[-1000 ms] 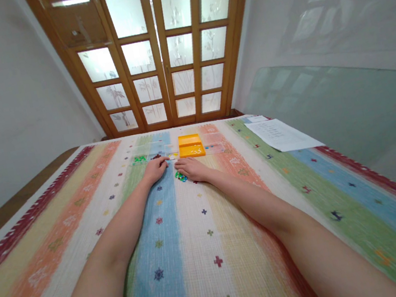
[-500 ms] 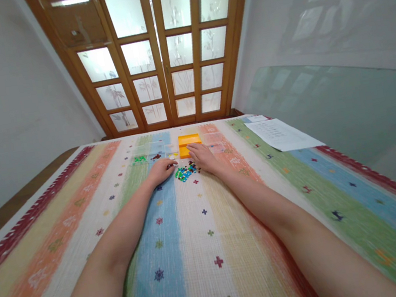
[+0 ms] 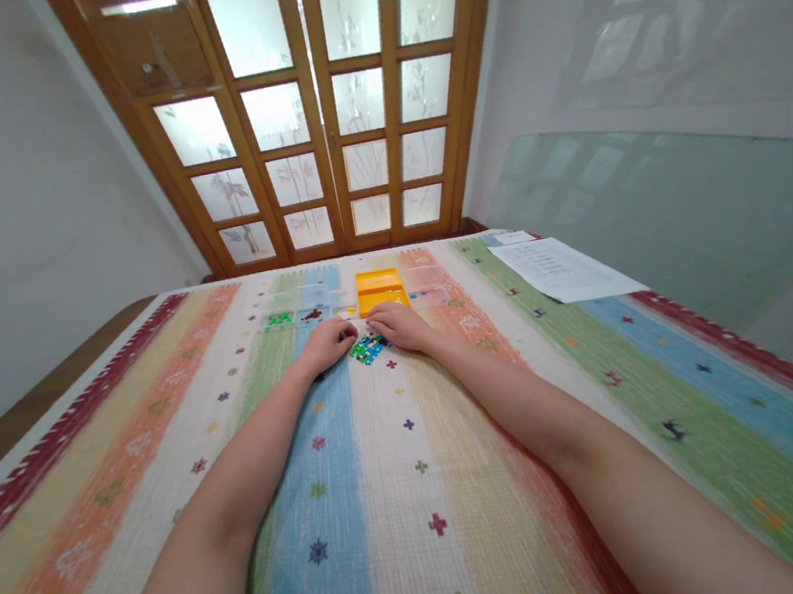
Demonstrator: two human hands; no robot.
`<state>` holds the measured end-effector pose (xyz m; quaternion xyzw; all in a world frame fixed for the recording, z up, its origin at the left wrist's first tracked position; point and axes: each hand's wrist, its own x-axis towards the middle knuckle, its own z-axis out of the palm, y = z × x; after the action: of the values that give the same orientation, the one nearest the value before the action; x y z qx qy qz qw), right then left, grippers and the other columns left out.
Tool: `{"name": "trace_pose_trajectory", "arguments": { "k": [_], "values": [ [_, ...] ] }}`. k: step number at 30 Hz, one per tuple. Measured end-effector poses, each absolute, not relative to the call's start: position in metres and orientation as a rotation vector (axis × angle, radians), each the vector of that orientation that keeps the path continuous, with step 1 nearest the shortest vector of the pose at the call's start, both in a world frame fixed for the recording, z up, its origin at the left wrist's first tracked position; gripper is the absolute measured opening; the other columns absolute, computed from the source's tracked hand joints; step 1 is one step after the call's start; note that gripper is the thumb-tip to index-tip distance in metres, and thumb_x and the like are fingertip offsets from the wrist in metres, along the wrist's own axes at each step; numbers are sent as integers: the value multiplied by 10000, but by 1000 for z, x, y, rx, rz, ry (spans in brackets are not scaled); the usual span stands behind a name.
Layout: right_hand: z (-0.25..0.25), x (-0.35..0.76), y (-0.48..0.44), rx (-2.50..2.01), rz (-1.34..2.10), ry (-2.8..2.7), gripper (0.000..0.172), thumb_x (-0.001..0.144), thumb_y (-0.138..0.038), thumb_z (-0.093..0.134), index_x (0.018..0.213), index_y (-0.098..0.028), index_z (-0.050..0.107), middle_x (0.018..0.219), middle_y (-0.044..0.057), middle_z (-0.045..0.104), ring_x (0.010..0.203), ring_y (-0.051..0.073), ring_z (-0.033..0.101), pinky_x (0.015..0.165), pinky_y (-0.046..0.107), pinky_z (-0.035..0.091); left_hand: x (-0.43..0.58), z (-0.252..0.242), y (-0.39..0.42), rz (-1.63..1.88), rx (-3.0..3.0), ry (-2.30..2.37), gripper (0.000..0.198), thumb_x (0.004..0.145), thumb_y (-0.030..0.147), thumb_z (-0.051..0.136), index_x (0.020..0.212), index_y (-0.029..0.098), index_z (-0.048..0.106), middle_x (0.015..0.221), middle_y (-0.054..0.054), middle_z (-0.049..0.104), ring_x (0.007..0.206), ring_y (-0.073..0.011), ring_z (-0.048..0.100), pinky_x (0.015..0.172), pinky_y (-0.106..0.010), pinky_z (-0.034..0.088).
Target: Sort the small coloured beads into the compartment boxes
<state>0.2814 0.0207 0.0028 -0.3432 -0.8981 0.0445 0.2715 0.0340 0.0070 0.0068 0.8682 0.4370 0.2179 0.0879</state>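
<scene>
A pile of small blue, green, white and dark pieces [image 3: 369, 349] lies on the striped cloth between my hands. My right hand [image 3: 401, 325] rests at the pile's upper right edge, its fingers bent down onto the pieces. Just left of the pile is my left hand [image 3: 328, 343], fingers curled in together; whatever they may hold is too small to make out. Right behind my right hand stands an orange-yellow box [image 3: 379, 282] with its lid raised. Clear trays flank it, the left one holding green pieces [image 3: 280, 320] and dark red pieces [image 3: 312, 314].
A clear tray [image 3: 433, 298] with a few blue pieces sits right of the box. Printed paper sheets [image 3: 563, 269] lie farther right. The patterned tablecloth [image 3: 400, 499] covers the table, and wooden glazed doors [image 3: 326, 106] stand behind it.
My right hand has come back from the yellow box, down and left to the pile. My left hand has stayed nearly in place.
</scene>
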Motion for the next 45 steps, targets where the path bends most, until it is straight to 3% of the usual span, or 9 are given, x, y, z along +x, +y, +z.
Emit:
{"name": "trace_pose_trajectory", "arguments": {
  "k": [7,16,27,45],
  "values": [
    [0,275,15,-956,169,-2473,333,1104,-328,491,1176,-194,788,1216,102,753,1124,223,656,1031,345,466,31,7,7,689,2480,1359,147,904,243,609,975,213,734,984,-37,757,880,-193,657,827,-300,481],
    [-6,272,17,-999,107,-2475,343,1117,-316,468,1200,-194,778,1265,92,743,1163,211,669,1049,320,470,29,6,10,901,2380,1448,179,930,251,579,1015,219,734,1002,-54,756,866,-209,660,852,-340,507],
    [-3,274,16,-1038,19,-2441,387,1128,-322,421,1266,-181,753,1359,115,695,1247,234,638,1104,360,471,18,4,18,1069,2246,1576,193,947,255,572,1021,213,746,1022,-69,749,886,-223,651,873,-352,514],
    [-7,304,42,-1323,-71,-2072,434,1062,-261,464,1433,-127,646,1516,168,591,1419,288,532,1234,477,391,13,2,20,1109,2138,1635,159,960,335,576,966,229,694,855,-35,737,801,-208,646,762,-316,464]
  ]
}}
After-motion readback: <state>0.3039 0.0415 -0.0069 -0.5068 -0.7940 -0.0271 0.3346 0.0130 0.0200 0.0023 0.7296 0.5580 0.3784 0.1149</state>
